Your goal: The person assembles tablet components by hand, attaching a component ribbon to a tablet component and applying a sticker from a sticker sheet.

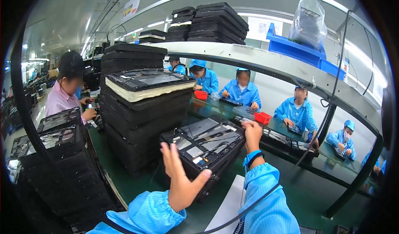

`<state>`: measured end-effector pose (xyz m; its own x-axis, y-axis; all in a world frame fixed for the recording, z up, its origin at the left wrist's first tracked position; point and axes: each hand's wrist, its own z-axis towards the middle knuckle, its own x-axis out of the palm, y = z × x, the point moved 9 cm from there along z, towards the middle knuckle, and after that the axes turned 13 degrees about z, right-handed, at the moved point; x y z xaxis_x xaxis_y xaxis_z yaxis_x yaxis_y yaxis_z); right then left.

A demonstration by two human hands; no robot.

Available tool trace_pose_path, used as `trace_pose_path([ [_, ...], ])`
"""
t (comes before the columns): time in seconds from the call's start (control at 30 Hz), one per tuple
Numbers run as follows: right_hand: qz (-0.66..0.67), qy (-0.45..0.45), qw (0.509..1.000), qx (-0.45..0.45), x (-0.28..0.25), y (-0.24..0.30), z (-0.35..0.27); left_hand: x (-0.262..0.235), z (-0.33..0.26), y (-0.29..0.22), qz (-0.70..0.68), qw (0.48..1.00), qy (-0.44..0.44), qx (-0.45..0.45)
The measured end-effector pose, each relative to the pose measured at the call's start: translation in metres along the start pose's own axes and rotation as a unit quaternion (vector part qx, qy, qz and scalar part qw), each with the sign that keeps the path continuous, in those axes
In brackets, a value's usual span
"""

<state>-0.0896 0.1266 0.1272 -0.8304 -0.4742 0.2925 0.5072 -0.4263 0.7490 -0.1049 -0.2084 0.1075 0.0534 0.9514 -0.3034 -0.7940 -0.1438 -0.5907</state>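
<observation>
In front of me stands a stack of black trays (227, 154). Its top one carries an opened flat electronic device (206, 135), with grey panels, thin cables and a small circuit board showing. My left hand (181, 180) is at the stack's near left side, fingers spread and thumb out, with nothing in it. At the far right corner, my right hand (252, 135) has its fingers curled against the top tray's edge. A dark band circles my right wrist, and both arms wear blue sleeves.
A taller pile of black trays (143, 122) rises behind on the left; another pile (54, 176) stands at far left. A metal shelf (232, 53) crosses overhead, bearing trays and a blue bin (297, 49). Co-workers sit across the green table (291, 188). A cable (266, 194) hangs close by.
</observation>
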Motion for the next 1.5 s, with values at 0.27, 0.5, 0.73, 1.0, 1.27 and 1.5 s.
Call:
trace_pose_path([
  [0.27,0.252,0.135,0.914,0.289,0.035,-0.03,-0.04,0.008,0.008,0.057,-0.073,0.993,-0.054,-0.075],
  [0.5,-0.269,0.16,0.925,0.215,-0.016,-0.01,-0.007,0.01,0.015,0.056,-0.049,0.998,-0.02,-0.035],
  [0.73,-0.748,0.343,0.567,0.047,-0.118,0.159,-0.038,0.0,-0.075,0.002,-0.051,0.97,0.172,0.164],
  [1.0,-0.462,0.279,0.785,0.306,-0.144,0.183,-0.212,0.128,-0.107,-0.09,-0.231,0.84,0.338,0.357],
  [1.27,-0.482,0.16,0.82,0.264,-0.168,0.071,-0.162,0.223,-0.141,-0.084,-0.083,0.827,0.386,0.4],
  [1.5,-0.547,0.16,0.753,0.329,-0.16,0.033,-0.158,0.207,-0.13,-0.087,-0.12,0.839,0.367,0.384],
])
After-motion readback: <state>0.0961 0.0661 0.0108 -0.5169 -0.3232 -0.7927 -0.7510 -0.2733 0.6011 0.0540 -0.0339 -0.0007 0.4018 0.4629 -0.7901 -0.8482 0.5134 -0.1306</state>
